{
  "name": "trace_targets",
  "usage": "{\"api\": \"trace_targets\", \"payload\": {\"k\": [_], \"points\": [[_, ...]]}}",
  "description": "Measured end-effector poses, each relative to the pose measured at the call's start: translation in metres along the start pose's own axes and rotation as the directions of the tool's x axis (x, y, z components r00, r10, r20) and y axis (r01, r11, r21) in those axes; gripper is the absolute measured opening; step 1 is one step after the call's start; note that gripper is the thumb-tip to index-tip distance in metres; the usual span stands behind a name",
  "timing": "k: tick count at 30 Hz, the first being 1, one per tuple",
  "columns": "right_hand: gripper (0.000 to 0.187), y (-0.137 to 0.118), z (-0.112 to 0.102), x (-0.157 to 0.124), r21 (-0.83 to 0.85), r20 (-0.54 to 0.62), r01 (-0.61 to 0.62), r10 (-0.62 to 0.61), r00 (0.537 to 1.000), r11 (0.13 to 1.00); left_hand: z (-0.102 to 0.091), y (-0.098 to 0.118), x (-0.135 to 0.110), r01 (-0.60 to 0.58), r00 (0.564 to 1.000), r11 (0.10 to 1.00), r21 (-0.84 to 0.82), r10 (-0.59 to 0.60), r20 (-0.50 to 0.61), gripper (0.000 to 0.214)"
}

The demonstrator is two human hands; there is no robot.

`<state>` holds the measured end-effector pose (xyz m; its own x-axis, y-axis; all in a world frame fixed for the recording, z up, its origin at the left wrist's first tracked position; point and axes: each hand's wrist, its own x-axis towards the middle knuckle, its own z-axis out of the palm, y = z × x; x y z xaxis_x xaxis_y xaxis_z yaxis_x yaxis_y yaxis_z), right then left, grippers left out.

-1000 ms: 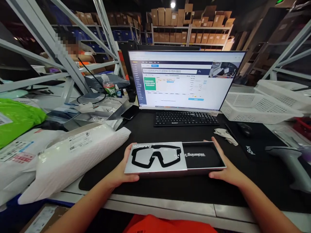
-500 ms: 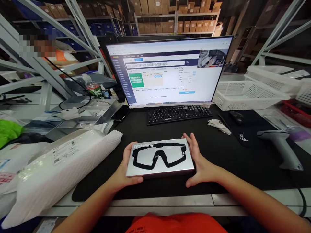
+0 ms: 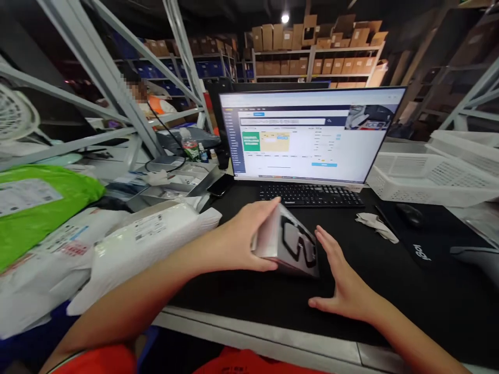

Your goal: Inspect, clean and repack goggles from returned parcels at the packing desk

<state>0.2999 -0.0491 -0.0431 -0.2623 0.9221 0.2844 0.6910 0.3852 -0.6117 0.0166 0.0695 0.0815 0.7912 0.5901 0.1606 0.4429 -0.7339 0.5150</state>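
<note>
The silver goggle-printed box (image 3: 290, 241), closed, is tilted up on edge above the black desk mat (image 3: 390, 280).

**One head-worn view, looking forward and down across the desk**

The camera sits on the person's head, above the near edge of the desk, and faces forward with a downward tilt. Both forearms enter from the bottom edge. The left hand (image 3: 244, 234), closed round the glasses box (image 3: 290, 244), and the flat, spread right hand (image 3: 343, 280) lie close under the lens near mid-frame. The monitor (image 3: 307, 135) stands straight ahead, somewhat farther off, with the keyboard (image 3: 310, 195) before it. The wide lens takes in parcels (image 3: 148, 239) at left, white baskets (image 3: 429, 176) at right, and carton shelves (image 3: 312, 52) far behind.
</note>
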Motion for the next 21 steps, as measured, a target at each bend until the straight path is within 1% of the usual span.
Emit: {"api": "trace_targets", "payload": {"k": [1, 3, 6, 8, 9, 10, 11, 12, 13, 14, 15, 16, 17, 18, 19, 20, 21], "points": [[0.124, 0.000, 0.001, 0.000, -0.034, 0.003, 0.002, -0.002, 1.000, 0.999, 0.003, 0.008, 0.010, -0.029, 0.999, 0.999, 0.019, 0.029, 0.014, 0.119], [0.117, 0.007, 0.002, -0.001, -0.043, -0.022, -0.016, 0.016, 1.000, 0.999, 0.011, 0.018, 0.027, -0.060, 0.997, 0.998, 0.035, 0.058, 0.048, 0.118], [0.113, 0.034, 0.008, -0.006, 0.013, -0.084, -0.121, 0.122, 0.989, 0.993, 0.025, 0.020, 0.042, -0.134, 0.990, 0.991, -0.026, 0.135, 0.039, 0.111], [0.105, 0.053, 0.013, -0.009, 0.037, -0.106, -0.203, 0.206, 0.973, 0.979, 0.028, 0.013, 0.044, -0.205, 0.979, 0.974, -0.095, 0.203, -0.025, 0.106], [0.099, 0.062, 0.016, -0.011, 0.040, -0.109, -0.233, 0.236, 0.966, 0.972, 0.027, 0.008, 0.042, -0.237, 0.970, 0.965, -0.115, 0.228, -0.080, 0.100], [0.094, 0.068, 0.019, -0.011, 0.039, -0.109, -0.255, 0.258, 0.960, 0.966, 0.022, 0.001, 0.041, -0.254, 0.960, 0.962, -0.105, 0.238, -0.146, 0.087], [0.089, 0.073, 0.023, -0.012, 0.035, -0.110, -0.269, 0.272, 0.956, 0.962, 0.014, -0.009, 0.039, -0.223, 0.955, 0.973, -0.053, 0.207, -0.212, 0.068], [0.087, 0.077, 0.026, -0.013, 0.027, -0.112, -0.278, 0.279, 0.954, 0.960, 0.003, -0.020, 0.038, -0.132, 0.950, 0.991, 0.024, 0.133, -0.283, 0.048], [0.084, 0.080, 0.029, -0.014, 0.015, -0.112, -0.282, 0.282, 0.953, 0.959, -0.012, -0.035, 0.039, -0.006, 0.933, 0.994, 0.106, 0.043, -0.357, 0.030], [0.082, 0.082, 0.032, -0.015, 0.000, -0.116, -0.286, 0.284, 0.952, 0.958, -0.029, -0.052, 0.041, 0.220, 0.896, 0.956, 0.193, -0.119, -0.429, 0.023], [0.079, 0.085, 0.035, -0.016, -0.019, -0.122, -0.290, 0.285, 0.951, 0.957, -0.048, -0.071, 0.045, 0.368, 0.832, 0.909, 0.194, -0.230, -0.504, 0.025], [0.076, 0.087, 0.038, -0.017, -0.044, -0.128, -0.295, 0.287, 0.949, 0.955, -0.067, -0.091, 0.050, 0.453, 0.784, 0.874, 0.177, -0.295, -0.546, 0.026], [0.072, 0.089, 0.041, -0.018, -0.073, -0.125, -0.299, 0.289, 0.949, 0.951, -0.084, -0.111, 0.056, 0.514, 0.750, 0.843, 0.158, -0.353, -0.560, 0.026], [0.068, 0.091, 0.043, -0.019, -0.105, -0.110, -0.303, 0.291, 0.950, 0.947, -0.099, -0.131, 0.063, 0.560, 0.728, 0.816, 0.139, -0.406, -0.553, 0.025], [0.065, 0.093, 0.045, -0.020, -0.139, -0.092, -0.306, 0.295, 0.951, 0.942, -0.111, -0.149, 0.070, 0.592, 0.717, 0.797, 0.118, -0.454, -0.529, 0.023], [0.062, 0.094, 0.047, -0.021, -0.174, -0.070, -0.307, 0.299, 0.952, 0.936, -0.118, -0.165, 0.076, 0.610, 0.713, 0.786, 0.097, -0.492, -0.500, 0.025], [0.059, 0.095, 0.049, -0.022, -0.208, -0.047, -0.306, 0.303, 0.952, 0.929, -0.122, -0.179, 0.082, 0.618, 0.714, 0.783, 0.077, -0.517, -0.472, 0.029]]}}
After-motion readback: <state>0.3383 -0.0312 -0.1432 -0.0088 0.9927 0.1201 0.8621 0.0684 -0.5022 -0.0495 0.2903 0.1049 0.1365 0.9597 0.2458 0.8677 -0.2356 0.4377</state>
